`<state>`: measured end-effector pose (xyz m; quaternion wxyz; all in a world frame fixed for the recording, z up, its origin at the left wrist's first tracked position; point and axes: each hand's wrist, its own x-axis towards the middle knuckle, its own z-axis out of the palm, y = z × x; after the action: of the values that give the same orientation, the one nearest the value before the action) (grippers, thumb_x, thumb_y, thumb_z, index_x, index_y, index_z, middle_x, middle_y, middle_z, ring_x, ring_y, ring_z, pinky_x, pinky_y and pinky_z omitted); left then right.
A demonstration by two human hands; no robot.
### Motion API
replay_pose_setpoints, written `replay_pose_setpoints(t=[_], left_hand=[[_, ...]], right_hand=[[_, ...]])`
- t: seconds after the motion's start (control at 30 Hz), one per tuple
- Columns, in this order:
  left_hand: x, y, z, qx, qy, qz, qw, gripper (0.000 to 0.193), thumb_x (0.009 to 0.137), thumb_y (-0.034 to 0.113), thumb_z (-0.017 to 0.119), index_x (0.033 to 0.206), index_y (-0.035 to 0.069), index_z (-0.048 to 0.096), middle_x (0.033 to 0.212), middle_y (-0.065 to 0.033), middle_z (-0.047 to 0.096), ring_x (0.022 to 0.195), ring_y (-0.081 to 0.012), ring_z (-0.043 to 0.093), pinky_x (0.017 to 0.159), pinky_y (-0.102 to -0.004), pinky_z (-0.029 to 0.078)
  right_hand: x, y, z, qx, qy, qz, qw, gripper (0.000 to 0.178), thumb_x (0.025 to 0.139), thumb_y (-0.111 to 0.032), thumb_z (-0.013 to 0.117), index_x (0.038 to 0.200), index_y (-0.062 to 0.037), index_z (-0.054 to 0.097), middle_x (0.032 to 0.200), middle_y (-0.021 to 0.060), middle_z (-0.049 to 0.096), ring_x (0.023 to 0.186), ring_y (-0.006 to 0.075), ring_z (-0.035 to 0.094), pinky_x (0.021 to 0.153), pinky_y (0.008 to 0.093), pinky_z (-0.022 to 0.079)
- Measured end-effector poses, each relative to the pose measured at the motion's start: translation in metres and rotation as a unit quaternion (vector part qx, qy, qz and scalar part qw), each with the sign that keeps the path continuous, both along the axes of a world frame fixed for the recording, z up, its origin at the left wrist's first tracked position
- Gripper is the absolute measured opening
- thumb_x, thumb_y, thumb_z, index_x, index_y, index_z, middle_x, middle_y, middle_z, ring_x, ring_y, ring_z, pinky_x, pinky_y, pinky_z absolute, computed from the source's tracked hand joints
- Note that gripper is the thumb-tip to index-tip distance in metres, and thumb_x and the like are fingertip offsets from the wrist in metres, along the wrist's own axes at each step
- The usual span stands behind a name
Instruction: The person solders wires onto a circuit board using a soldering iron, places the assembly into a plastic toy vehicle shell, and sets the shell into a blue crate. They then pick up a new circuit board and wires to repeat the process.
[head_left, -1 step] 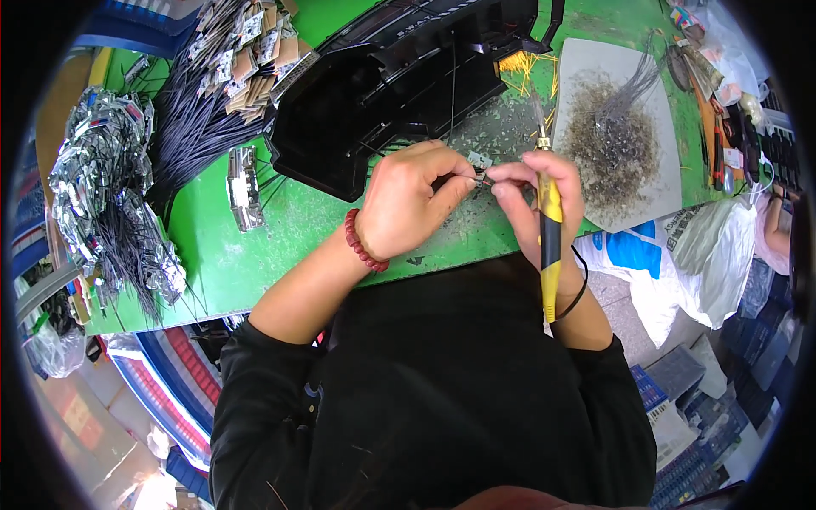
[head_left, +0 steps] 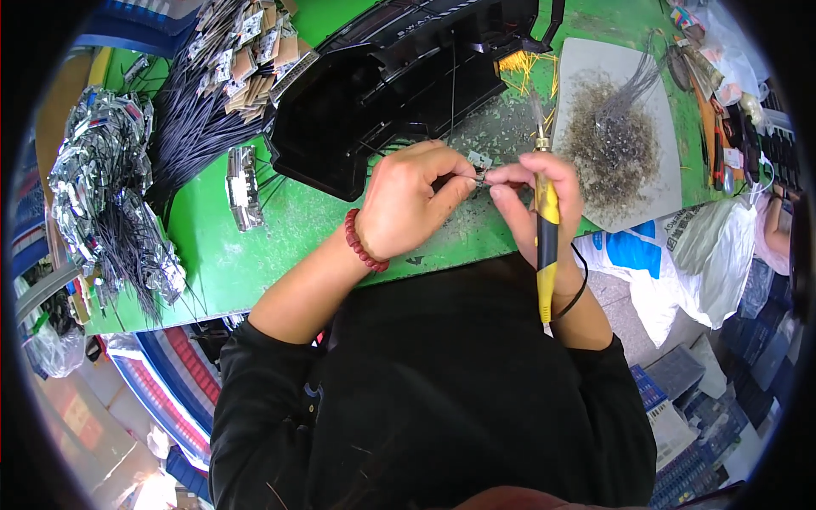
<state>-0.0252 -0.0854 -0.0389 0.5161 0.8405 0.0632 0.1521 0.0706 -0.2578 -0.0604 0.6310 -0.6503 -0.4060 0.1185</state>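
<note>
The fingers (head_left: 466,181) of the left hand (head_left: 408,200) are pressed together, pinching a small grey part (head_left: 481,174) at its left end; the fingers (head_left: 508,176) of the right hand (head_left: 531,200) close on its other end, so the part sits between the two hands, held just above the green bench (head_left: 246,255). What the part is cannot be told; it is too small. The right hand also carries a yellow-and-black tool (head_left: 546,229), clamped against the palm with its tip pointing away from the person and its cord end running back along the wrist.

The step in hand looks like fine fitting or cleaning of the part, with the tool parked, not applied. The next move would call for a steady left pinch while the right hand frees its fingertips and brings the tool tip round to the part.

Just beyond the hands stands a black plastic housing (head_left: 399,93), its near edge close to the left knuckles. To the right, near the tool tip, lies a grey mat (head_left: 663,161) bearing a heap of wire scraps (head_left: 616,153). Bundles of dark wires (head_left: 195,119) and silver foil packets (head_left: 102,178) lie well apart on the left. Open room is mostly the bare strip of bench left of the left wrist; the bench's near edge runs just under both forearms.
</note>
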Motion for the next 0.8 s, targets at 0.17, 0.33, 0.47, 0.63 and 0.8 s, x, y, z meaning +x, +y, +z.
replay_pose_setpoints(t=[0.17, 0.33, 0.47, 0.63, 0.8], left_hand=[[0.001, -0.001, -0.002, -0.047, 0.006, -0.004, 0.999, 0.007, 0.079, 0.005, 0.072, 0.084, 0.002, 0.068, 0.076, -0.0107, 0.064, 0.070, -0.0264, 0.064, 0.062, -0.0346, 0.050], [0.000, 0.003, -0.005, -0.102, 0.000, -0.022, 0.995, 0.008, 0.080, 0.004, 0.073, 0.086, 0.003, 0.069, 0.077, -0.0086, 0.065, 0.071, -0.0217, 0.064, 0.065, -0.0316, 0.050], [0.001, 0.006, -0.004, -0.137, 0.003, -0.045, 0.990, 0.007, 0.080, 0.003, 0.072, 0.086, 0.002, 0.068, 0.079, -0.0074, 0.064, 0.072, -0.0181, 0.063, 0.067, -0.0293, 0.050], [0.000, 0.010, -0.005, -0.138, 0.003, -0.064, 0.988, 0.007, 0.080, 0.001, 0.072, 0.085, 0.002, 0.067, 0.079, -0.0067, 0.063, 0.072, -0.0159, 0.062, 0.066, -0.0285, 0.050], [0.000, 0.012, -0.005, -0.138, 0.026, -0.086, 0.986, 0.009, 0.079, 0.001, 0.073, 0.085, 0.003, 0.067, 0.080, -0.0048, 0.064, 0.076, -0.0162, 0.060, 0.071, -0.0286, 0.048]], right_hand=[[-0.004, 0.003, -0.002, 0.017, 0.020, -0.001, 1.000, 0.048, 0.083, 0.012, 0.066, 0.123, -0.0028, 0.043, 0.097, 0.0131, 0.063, 0.089, 0.0189, 0.068, 0.079, 0.0283, 0.053], [-0.005, 0.005, -0.008, 0.082, 0.106, 0.004, 0.991, 0.045, 0.082, 0.011, 0.068, 0.119, -0.0009, 0.046, 0.093, 0.0115, 0.066, 0.086, 0.0179, 0.069, 0.075, 0.0288, 0.056], [-0.004, 0.005, -0.007, 0.102, 0.153, 0.030, 0.983, 0.046, 0.082, 0.011, 0.069, 0.120, -0.0005, 0.045, 0.097, 0.0098, 0.061, 0.088, 0.0197, 0.070, 0.077, 0.0292, 0.056], [-0.003, 0.002, -0.010, 0.084, 0.171, 0.050, 0.980, 0.044, 0.082, 0.012, 0.069, 0.118, 0.0000, 0.046, 0.101, 0.0096, 0.055, 0.089, 0.0219, 0.070, 0.077, 0.0301, 0.058], [0.002, 0.002, -0.010, 0.080, 0.162, 0.070, 0.981, 0.043, 0.082, 0.012, 0.069, 0.117, 0.0001, 0.047, 0.101, 0.0096, 0.055, 0.089, 0.0214, 0.070, 0.077, 0.0298, 0.058]])
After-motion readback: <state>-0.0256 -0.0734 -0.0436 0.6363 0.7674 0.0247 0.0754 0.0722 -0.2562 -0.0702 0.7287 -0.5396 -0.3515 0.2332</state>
